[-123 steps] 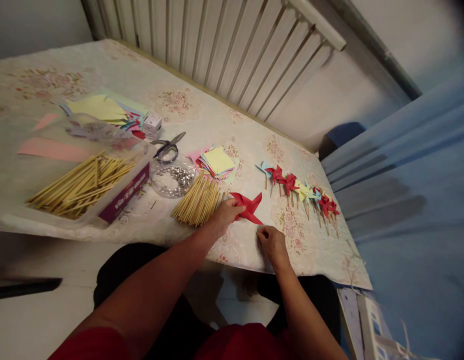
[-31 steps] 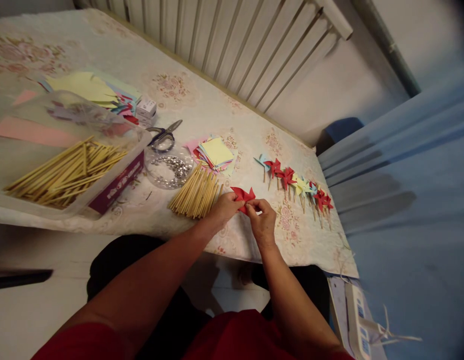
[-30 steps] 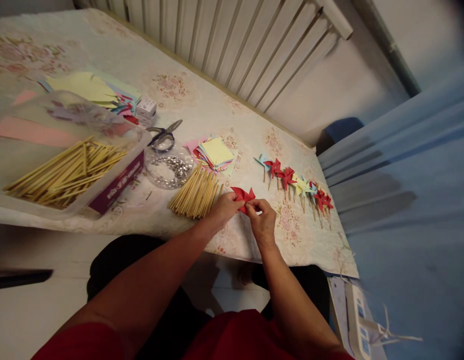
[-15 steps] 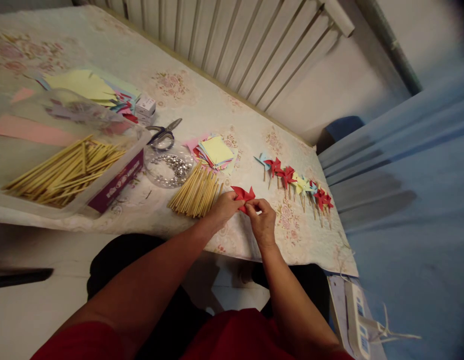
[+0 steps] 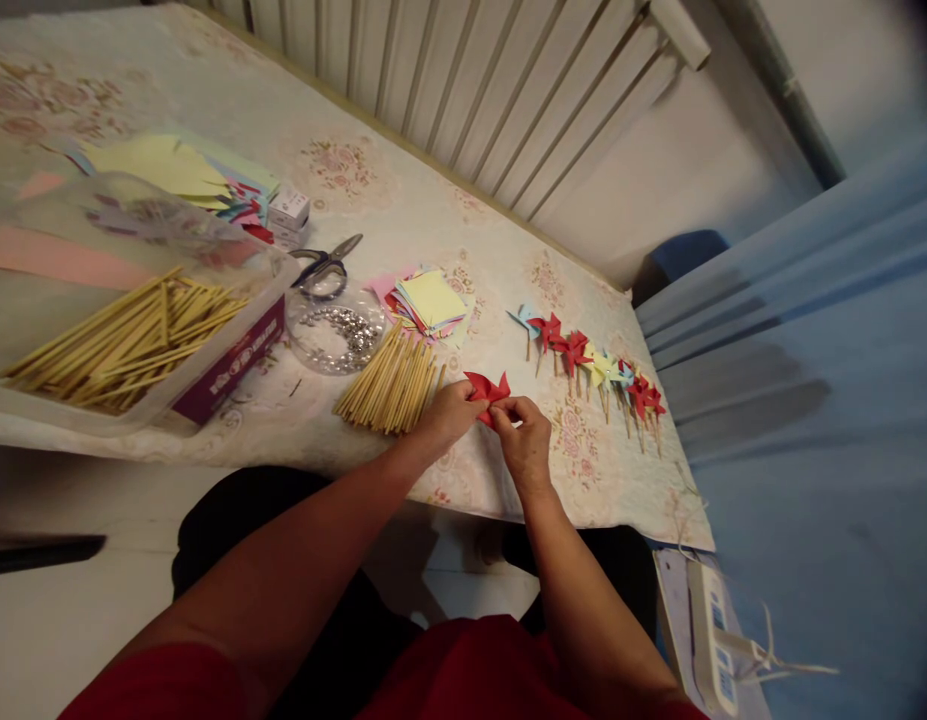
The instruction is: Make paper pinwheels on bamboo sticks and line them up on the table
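Note:
Between my two hands is a red paper pinwheel (image 5: 488, 386), its pointed blades folded inward. My left hand (image 5: 453, 410) is closed on its left side. The fingertips of my right hand (image 5: 524, 430) pinch it at the lower right, close to the middle; whether they also hold a small pin is too small to tell. A bundle of thin wooden sticks (image 5: 392, 385) lies just left of my left hand. Beyond it is a stack of coloured paper squares (image 5: 431, 303). To the right, several finished pinwheels (image 5: 575, 350) on sticks lie in a row.
A round clear dish (image 5: 335, 335) holds small metal pins. Scissors (image 5: 328, 268) lie behind it. At the left stands a clear plastic box (image 5: 264, 290) with more sticks (image 5: 125, 340), near paper sheets (image 5: 155, 168) and small white boxes (image 5: 289, 210). A blue curtain (image 5: 800, 400) hangs at the right.
Both hands stay in nearly the same place with the red pinwheel between them. The view has shifted very slightly; nothing else visibly differs.

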Demonstrator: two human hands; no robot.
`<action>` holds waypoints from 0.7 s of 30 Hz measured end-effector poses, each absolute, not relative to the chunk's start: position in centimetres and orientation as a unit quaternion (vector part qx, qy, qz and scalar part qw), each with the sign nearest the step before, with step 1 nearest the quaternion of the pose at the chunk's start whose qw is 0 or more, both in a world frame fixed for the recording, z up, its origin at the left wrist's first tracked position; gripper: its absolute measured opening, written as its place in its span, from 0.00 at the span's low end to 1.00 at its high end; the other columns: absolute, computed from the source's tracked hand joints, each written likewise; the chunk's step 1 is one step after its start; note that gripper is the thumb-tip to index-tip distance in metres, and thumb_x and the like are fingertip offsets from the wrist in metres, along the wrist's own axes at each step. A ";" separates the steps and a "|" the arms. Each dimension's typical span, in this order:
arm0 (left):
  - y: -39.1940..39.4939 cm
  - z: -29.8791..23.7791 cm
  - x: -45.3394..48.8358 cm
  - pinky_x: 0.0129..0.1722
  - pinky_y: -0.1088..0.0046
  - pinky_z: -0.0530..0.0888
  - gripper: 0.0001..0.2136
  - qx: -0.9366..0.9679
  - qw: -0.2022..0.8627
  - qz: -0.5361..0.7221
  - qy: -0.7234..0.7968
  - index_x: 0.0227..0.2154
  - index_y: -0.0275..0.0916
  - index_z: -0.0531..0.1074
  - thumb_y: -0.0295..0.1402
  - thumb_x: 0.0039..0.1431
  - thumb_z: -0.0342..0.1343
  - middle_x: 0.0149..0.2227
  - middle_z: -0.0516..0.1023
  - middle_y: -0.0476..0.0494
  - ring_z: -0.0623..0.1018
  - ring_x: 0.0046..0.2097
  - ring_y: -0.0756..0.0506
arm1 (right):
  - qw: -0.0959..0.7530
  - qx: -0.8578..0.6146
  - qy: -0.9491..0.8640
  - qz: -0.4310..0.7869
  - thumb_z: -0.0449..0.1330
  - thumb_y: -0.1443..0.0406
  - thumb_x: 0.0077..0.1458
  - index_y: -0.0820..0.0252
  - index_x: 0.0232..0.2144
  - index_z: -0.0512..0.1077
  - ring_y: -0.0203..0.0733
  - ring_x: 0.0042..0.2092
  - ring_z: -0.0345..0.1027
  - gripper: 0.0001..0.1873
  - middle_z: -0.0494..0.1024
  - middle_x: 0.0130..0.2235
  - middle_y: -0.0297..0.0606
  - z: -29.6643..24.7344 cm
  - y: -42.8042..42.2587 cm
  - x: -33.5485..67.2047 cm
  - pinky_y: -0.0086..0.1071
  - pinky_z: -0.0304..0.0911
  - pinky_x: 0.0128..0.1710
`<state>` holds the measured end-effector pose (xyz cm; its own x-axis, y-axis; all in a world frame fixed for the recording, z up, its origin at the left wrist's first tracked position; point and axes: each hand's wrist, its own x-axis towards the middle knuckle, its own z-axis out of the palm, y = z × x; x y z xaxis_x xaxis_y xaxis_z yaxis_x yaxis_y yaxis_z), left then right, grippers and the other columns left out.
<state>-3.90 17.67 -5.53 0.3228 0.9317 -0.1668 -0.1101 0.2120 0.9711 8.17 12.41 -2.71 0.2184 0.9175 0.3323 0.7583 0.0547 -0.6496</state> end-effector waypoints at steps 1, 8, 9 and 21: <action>17.7 -5.4 -4.0 0.25 0.75 0.56 0.06 0.502 0.639 0.394 0.431 0.20 0.37 0.64 0.29 0.49 0.54 0.20 0.63 0.54 0.62 0.24 0.53 | 0.379 -0.680 -0.619 0.105 0.59 0.63 0.52 0.58 0.26 0.73 0.39 0.32 0.66 0.06 0.75 0.28 0.33 -2.7 12.4 8.2 0.33 0.61 0.36; 17.8 -5.0 -4.1 0.26 0.73 0.55 0.10 0.602 0.535 0.372 0.461 0.18 0.39 0.60 0.25 0.51 0.53 0.19 0.62 0.54 0.61 0.25 0.51 | 0.302 -0.664 -0.682 0.058 0.57 0.65 0.54 0.57 0.25 0.72 0.41 0.34 0.66 0.07 0.75 0.29 0.36 -1.6 12.6 8.6 0.35 0.61 0.39; 17.8 -5.1 -4.1 0.26 0.73 0.54 0.10 0.609 0.525 0.373 0.463 0.19 0.39 0.60 0.25 0.51 0.52 0.20 0.62 0.54 0.61 0.25 0.51 | 0.290 -0.658 -0.693 0.048 0.57 0.65 0.54 0.56 0.25 0.72 0.42 0.34 0.65 0.08 0.75 0.29 0.36 -1.4 12.6 8.5 0.36 0.61 0.39; 17.7 -4.8 -4.0 0.27 0.73 0.53 0.10 0.588 0.537 0.375 0.474 0.18 0.39 0.61 0.23 0.49 0.53 0.19 0.62 0.54 0.60 0.25 0.51 | 0.367 -0.718 -0.562 0.184 0.57 0.61 0.48 0.58 0.21 0.71 0.37 0.26 0.62 0.09 0.72 0.23 0.31 -2.6 13.3 8.2 0.30 0.59 0.29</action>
<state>-4.02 17.74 -4.76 0.2693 0.9606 -0.0691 0.1556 0.0273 0.9874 8.23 13.31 -2.61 0.3002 0.9423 0.1479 0.6715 -0.0986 -0.7344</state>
